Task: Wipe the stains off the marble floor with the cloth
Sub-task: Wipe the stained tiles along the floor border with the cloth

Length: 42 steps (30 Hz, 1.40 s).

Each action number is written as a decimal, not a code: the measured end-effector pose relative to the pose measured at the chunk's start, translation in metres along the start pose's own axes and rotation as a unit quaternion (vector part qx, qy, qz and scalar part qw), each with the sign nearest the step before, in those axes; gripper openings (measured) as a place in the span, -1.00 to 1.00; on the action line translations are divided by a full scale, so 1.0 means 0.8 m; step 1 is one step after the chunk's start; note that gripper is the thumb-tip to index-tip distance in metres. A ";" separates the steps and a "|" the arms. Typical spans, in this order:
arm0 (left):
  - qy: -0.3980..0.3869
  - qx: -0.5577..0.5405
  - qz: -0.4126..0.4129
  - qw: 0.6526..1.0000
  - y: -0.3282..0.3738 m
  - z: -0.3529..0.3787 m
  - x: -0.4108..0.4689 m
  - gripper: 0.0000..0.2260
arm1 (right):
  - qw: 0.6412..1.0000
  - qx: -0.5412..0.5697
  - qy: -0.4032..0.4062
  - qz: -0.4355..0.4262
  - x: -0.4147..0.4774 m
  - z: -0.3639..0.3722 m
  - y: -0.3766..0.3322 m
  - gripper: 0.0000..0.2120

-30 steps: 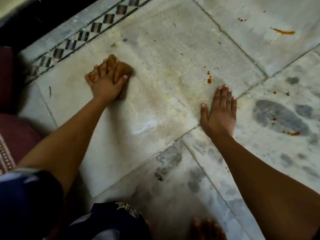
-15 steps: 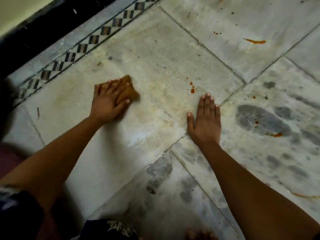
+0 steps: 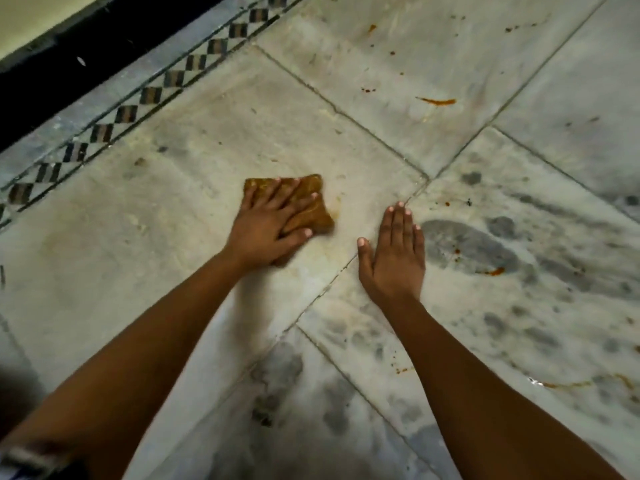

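Note:
A folded brown cloth (image 3: 313,209) lies flat on the pale marble floor (image 3: 173,220) near the middle of the view. My left hand (image 3: 268,225) presses down on it with fingers spread straight. My right hand (image 3: 394,252) rests flat on the floor just to the right, fingers straight, beside a tile joint. Orange-red stains remain on other slabs: a streak (image 3: 437,101) at the upper right and a smear (image 3: 496,270) on a dark patch to the right.
A checkered border strip (image 3: 145,95) and a black skirting (image 3: 86,57) run along the upper left. Dark grey veined patches (image 3: 467,244) mark the right and lower slabs. More orange traces (image 3: 585,382) lie at the lower right.
My left hand has slid the cloth to the right across the slab, over where the red drops lay; those drops no longer show. My right hand has stayed planted.

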State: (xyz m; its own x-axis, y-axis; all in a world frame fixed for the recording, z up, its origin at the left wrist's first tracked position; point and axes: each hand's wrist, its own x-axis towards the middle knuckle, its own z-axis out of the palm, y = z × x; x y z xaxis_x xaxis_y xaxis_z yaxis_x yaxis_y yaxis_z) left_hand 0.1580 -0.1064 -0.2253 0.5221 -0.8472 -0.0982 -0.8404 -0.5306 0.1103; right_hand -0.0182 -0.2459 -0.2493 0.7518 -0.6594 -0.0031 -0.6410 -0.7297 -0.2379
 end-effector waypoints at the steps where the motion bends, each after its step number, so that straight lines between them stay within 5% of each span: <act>1: 0.003 0.004 -0.028 1.000 -0.010 -0.001 0.009 -0.37 | 1.000 -0.005 0.002 -0.003 0.001 -0.001 -0.001 -0.30; 6: -0.005 -0.055 -0.125 0.991 0.015 -0.009 0.100 -0.43 | 1.000 0.001 -0.006 0.000 0.001 -0.003 -0.002 -0.31; 14: -0.011 -0.015 0.032 0.999 0.014 0.005 -0.011 -0.39 | 1.000 0.012 -0.004 0.002 0.002 -0.003 -0.002 -0.32; 20: -0.017 -0.041 -0.170 0.984 -0.008 -0.017 0.087 -0.41 | 1.000 0.015 -0.007 0.000 0.002 -0.005 -0.003 -0.32; 27: 0.011 -0.038 -0.076 0.996 0.098 0.016 0.006 -0.41 | 1.000 0.010 -0.009 0.002 0.003 -0.003 -0.003 -0.32; 31: -0.002 -0.005 -0.159 0.987 0.024 0.003 -0.003 -0.39 | 1.000 0.003 -0.008 0.000 0.002 -0.003 -0.001 -0.33; 36: -0.011 -0.059 -0.262 0.963 0.002 -0.019 0.116 -0.43 | 1.000 0.005 -0.004 0.001 0.003 -0.004 -0.003 -0.34; 42: -0.003 -0.031 -0.005 1.000 0.097 0.008 0.077 -0.37 | 1.000 0.006 0.011 0.000 0.004 -0.002 -0.004 -0.35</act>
State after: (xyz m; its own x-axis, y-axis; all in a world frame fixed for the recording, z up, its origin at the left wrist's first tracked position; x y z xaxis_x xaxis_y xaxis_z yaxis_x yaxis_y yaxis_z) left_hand 0.1242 -0.1997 -0.2291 0.5296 -0.8417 -0.1057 -0.8244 -0.5400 0.1694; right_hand -0.0141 -0.2464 -0.2469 0.7485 -0.6628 0.0190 -0.6384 -0.7281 -0.2497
